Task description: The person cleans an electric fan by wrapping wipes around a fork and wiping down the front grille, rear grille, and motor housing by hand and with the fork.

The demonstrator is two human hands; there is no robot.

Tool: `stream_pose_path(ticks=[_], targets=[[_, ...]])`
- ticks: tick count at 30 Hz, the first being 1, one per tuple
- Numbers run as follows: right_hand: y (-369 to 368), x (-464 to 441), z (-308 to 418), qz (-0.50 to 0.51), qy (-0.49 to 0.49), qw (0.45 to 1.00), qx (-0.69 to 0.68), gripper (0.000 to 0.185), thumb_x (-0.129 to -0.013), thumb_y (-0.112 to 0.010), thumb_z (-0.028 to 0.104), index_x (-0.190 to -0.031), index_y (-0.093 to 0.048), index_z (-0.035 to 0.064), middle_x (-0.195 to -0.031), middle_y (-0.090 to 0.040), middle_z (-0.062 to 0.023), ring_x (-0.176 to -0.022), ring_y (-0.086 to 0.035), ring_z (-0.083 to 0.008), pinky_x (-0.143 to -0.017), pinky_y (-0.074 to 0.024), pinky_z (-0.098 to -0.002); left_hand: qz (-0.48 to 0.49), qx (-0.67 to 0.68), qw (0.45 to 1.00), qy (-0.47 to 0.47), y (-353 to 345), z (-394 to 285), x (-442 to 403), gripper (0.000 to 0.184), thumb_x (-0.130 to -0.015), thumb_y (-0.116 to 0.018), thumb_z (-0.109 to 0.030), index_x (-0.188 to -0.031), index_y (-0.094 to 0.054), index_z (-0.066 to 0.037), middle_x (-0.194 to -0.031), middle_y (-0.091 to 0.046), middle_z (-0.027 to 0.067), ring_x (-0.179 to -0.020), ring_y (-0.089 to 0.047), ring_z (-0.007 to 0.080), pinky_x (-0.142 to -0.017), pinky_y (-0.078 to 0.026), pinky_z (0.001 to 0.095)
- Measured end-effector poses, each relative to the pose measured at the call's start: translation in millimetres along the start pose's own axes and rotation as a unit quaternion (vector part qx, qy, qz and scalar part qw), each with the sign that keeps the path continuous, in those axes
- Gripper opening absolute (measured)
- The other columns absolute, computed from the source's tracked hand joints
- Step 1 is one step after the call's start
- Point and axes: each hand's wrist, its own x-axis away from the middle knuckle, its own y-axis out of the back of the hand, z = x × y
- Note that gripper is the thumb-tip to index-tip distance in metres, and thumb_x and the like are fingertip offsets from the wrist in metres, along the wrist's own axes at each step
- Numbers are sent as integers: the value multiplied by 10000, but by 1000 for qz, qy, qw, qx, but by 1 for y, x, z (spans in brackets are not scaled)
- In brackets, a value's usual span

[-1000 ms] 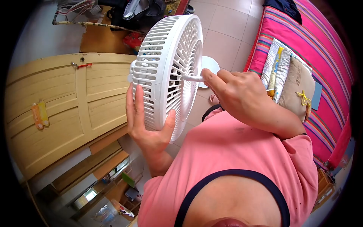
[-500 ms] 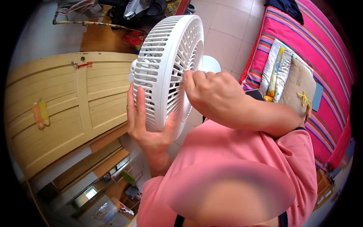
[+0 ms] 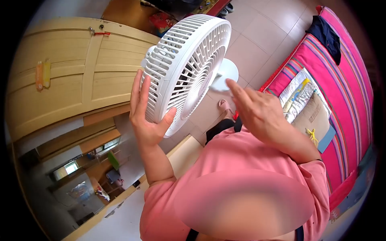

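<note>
A white fan [image 3: 193, 72] with a slatted round cage stands tilted in front of me, its front grille turned towards the right. My left hand [image 3: 146, 116] grips the lower left rim of the cage, fingers along the slatted side and thumb at the front edge. Away from the grille, to its right, my right hand [image 3: 259, 110] is in the air with fingers stretched out and holding nothing. Its thumb is hard to make out. Below the fan head, the round white base [image 3: 226, 76] shows on the floor.
A wooden door [image 3: 88, 68] is on the left. On the right, a bed with a pink striped cover [image 3: 345, 96] carries folded cloths [image 3: 295, 96], a beige pouch [image 3: 311, 116] and dark clothing [image 3: 325, 38]. My sandalled foot [image 3: 225, 106] is on the tiled floor [image 3: 257, 44].
My right hand has come off the front grille and moved right and down, its fingers straightening. My left hand stays on the rim. The view has shifted, showing more floor and my foot.
</note>
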Motion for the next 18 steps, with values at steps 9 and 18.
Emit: stream_pose_path(ticks=[9, 18], targets=[[-32, -4, 29, -61, 14, 998, 28, 390, -793, -571, 48, -1174, -533, 121, -660, -513, -36, -567, -600, -200, -468, -447, -342, -41, 31, 999, -3, 4, 22, 39, 1018, -677, -763, -504, -1422, -292, 5, -1462, -256, 275, -1332, -313, 395, -1057, -295, 456], [-41, -9, 49, -107, -1, 988, 108, 428, -765, -581, 75, -1186, -542, 140, -656, -514, -35, -573, -595, -206, -480, -460, -351, -84, 76, 993, 17, -11, 35, 66, 925, -683, -797, -266, -1420, -303, -4, -1363, -394, 215, -1231, -408, 370, -1003, -349, 443]])
